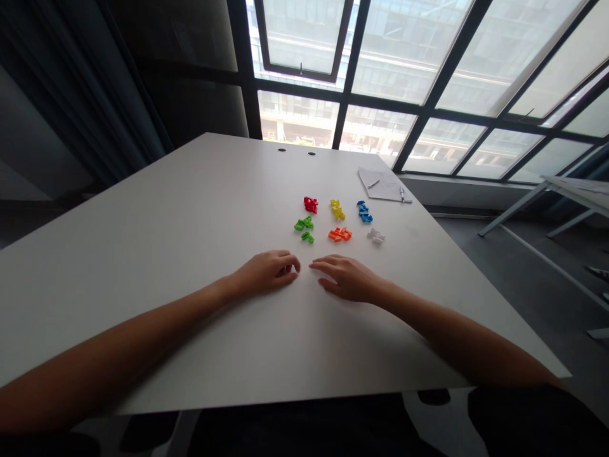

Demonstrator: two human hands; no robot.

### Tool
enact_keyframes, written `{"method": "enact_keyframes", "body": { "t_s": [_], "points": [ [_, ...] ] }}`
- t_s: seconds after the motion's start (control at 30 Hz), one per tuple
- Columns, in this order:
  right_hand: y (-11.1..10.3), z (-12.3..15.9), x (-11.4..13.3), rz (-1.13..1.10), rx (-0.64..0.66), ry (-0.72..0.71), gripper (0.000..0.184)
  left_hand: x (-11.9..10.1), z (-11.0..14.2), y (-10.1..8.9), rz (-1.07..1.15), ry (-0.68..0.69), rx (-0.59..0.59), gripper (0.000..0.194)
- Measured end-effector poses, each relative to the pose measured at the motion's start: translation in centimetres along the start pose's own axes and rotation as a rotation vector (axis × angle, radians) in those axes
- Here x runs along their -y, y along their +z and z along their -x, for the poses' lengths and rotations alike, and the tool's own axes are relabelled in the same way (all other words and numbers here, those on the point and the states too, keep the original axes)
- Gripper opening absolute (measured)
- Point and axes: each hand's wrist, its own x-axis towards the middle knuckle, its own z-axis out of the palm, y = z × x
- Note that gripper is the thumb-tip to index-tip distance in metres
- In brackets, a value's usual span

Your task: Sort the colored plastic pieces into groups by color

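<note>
My left hand (271,271) rests on the white table (157,241) with its fingers loosely curled. A gap shows between its thumb and fingers, and I see nothing held there. Opposite it, my right hand (347,277) lies with fingers stretched out and the thumb apart, holding nothing. A short space separates the fingertips of both hands. Just beyond them are small plastic pieces grouped by colour: green pieces (303,223), orange pieces (339,235) and whitish pieces (375,235) nearer me. Farther back lie red pieces (311,204), yellow pieces (337,209) and blue pieces (365,211).
Toward the far right edge of the table lies a sheet of paper (384,184) with a pen (373,184) and another pen-like item (403,195). Two dark round inserts are set in the tabletop's far end. Large windows (304,38) stand behind; another table (578,190) is at right.
</note>
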Motion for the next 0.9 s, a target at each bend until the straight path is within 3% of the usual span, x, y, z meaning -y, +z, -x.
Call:
{"method": "enact_keyframes", "body": {
  "t_s": [0.1, 0.23, 0.37, 0.5, 0.67, 0.73, 0.9],
  "points": [
    [1.4, -0.6, 0.1, -0.016, -0.007, -0.002, 0.038, -0.1, -0.1, 0.6, -0.025, -0.018, -0.052, 0.02],
    [2.4, -3.4, -1.5, 0.05, -0.038, 0.112, 0.032, 0.0, -0.1, 0.8, -0.029, -0.012, -0.068, 0.02],
    [3.6, -5.1, -3.1, 0.085, -0.046, 0.213, 0.046, 0.0, 0.0, 0.8, -0.02, -0.003, -0.082, 0.02],
    [4.1, -3.6, -2.7, 0.081, 0.012, 0.235, 0.06, 0.1, 0.0, 1.0, -0.032, 0.004, -0.085, 0.017],
    [3.4, 1.1, 0.3, 0.067, 0.055, 0.177, 0.075, -0.1, 0.3, 1.2, -0.078, 0.05, -0.118, 0.017],
    [3.0, 2.9, 1.5, 0.049, 0.003, 0.111, 0.07, -0.4, 0.6, 1.2, -0.091, 0.138, -0.103, 0.018],
    [1.8, 5.2, 2.8, -0.126, -0.322, -0.106, 0.023, -1.5, 1.2, 0.9, -0.177, 0.364, -0.067, 0.017]
  ]
}}
